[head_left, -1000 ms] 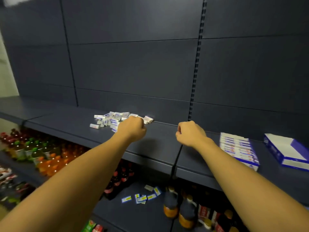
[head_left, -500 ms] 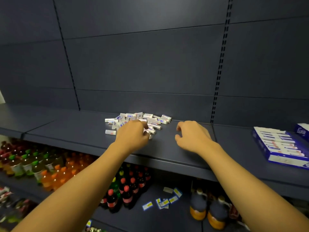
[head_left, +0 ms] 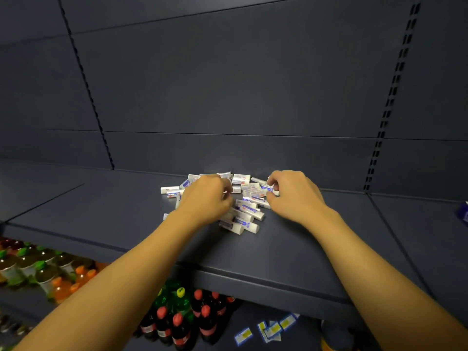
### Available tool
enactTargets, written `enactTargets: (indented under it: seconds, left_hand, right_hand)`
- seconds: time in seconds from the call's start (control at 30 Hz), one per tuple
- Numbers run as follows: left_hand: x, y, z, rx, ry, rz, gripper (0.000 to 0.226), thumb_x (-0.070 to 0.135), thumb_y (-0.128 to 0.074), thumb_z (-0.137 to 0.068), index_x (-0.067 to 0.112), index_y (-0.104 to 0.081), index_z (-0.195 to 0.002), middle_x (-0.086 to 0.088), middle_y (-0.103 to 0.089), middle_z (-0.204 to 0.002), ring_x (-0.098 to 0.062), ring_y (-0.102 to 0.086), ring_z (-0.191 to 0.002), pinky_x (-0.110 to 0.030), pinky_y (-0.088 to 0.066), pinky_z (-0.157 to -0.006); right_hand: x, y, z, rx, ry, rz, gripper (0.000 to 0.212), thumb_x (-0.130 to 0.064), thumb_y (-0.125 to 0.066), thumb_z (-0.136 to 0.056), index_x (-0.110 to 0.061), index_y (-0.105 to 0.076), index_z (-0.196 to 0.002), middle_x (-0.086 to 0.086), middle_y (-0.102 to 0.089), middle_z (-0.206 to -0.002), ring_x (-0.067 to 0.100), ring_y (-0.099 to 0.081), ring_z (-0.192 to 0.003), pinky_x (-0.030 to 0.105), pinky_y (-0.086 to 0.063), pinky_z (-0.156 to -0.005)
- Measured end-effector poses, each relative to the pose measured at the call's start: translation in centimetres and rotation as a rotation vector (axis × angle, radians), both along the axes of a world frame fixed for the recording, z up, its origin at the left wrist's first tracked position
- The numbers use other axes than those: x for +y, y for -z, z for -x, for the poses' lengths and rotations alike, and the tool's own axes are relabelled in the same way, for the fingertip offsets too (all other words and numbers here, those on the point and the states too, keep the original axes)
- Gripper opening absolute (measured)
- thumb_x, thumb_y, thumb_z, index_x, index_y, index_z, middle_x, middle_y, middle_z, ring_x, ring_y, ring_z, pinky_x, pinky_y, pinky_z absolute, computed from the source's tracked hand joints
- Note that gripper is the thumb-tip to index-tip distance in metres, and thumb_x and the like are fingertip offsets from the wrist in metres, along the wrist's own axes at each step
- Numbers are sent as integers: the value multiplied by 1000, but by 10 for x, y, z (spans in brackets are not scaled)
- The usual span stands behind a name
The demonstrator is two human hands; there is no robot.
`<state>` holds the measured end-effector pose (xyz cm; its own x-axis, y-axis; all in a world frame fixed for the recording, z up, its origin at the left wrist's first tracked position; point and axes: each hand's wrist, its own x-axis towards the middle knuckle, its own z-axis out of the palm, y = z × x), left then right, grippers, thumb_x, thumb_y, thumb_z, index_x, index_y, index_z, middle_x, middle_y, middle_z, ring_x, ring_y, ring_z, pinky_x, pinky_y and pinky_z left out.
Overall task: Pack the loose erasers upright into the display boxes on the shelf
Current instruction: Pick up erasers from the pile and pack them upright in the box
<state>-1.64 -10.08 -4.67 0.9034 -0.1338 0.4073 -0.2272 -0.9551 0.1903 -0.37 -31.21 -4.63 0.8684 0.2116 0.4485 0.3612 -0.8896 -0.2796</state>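
Below, bottles [head_left: 177,323] under the shelf [head_left: 278,262]

My one head-worn camera looks forward and down from close behind my fingers [head_left: 272,182], facing the shelf [head_left: 253,254] under them and the back panel [head_left: 228,84] beyond them.

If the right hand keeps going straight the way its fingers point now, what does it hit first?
The right hand points left into the eraser pile, its fingertips already at the pile's right edge, so it would likely meet those erasers at once. Beyond them is the left hand. Depth is hard to judge.
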Motion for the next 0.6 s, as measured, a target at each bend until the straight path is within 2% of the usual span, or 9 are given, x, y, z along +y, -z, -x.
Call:
enactTargets:
  seconds: [0.13, 0.27, 0.4, 0.53, 0.6]
  left_hand:
    - [8, 1, -35, 15, 15, -19, 27, 23, -57, -91, 22, -71, -114, 2, -67, -115, -20, -62, -102, -35, -54, -80]
    - [16, 5, -68, 41, 51, -61, 26, 26, -59, -92, 24, -70, -115, 1, -66, -113, -21, -62, -101, -37, -55, -80]
    - [17, 10, -98, 31, 136, -105, 29, 24, -60, -92, 23, -69, -120, 1, -64, -115, -21, -59, -109, -36, -54, -82]
    - [23, 17, -120, 28, 197, -133, 29, 25, -61, -93, 22, -69, -121, 0, -63, -116, -20, -55, -114, -31, -48, -81]
    - [29, 22, -126, 32, 201, -124, 26, 28, -60, -92, 23, -72, -115, 1, -63, -113, -20, -54, -113, -33, -50, -83]
  right_hand:
    - [13, 4, -26, 30, 38, -27, 21, -24, -56, -90, -23, -64, -110, -5, -63, -104, 21, -59, -96, 35, -52, -78]
    - [18, 7, -47, 44, 96, -37, 23, -20, -55, -90, -24, -66, -109, -4, -64, -103, 22, -61, -95, 37, -54, -78]
    - [19, 6, -62, 19, 150, -71, 24, -17, -51, -91, -24, -67, -107, -3, -65, -104, 23, -61, -96, 40, -55, -80]
    - [14, 14, -67, -33, 163, -98, 22, -17, -54, -91, -26, -68, -105, -7, -64, -97, 17, -58, -85, 37, -54, -78]
    - [9, 19, -68, -12, 153, -79, 23, -15, -56, -90, -26, -69, -106, -9, -61, -93, 13, -56, -80, 36, -54, -77]
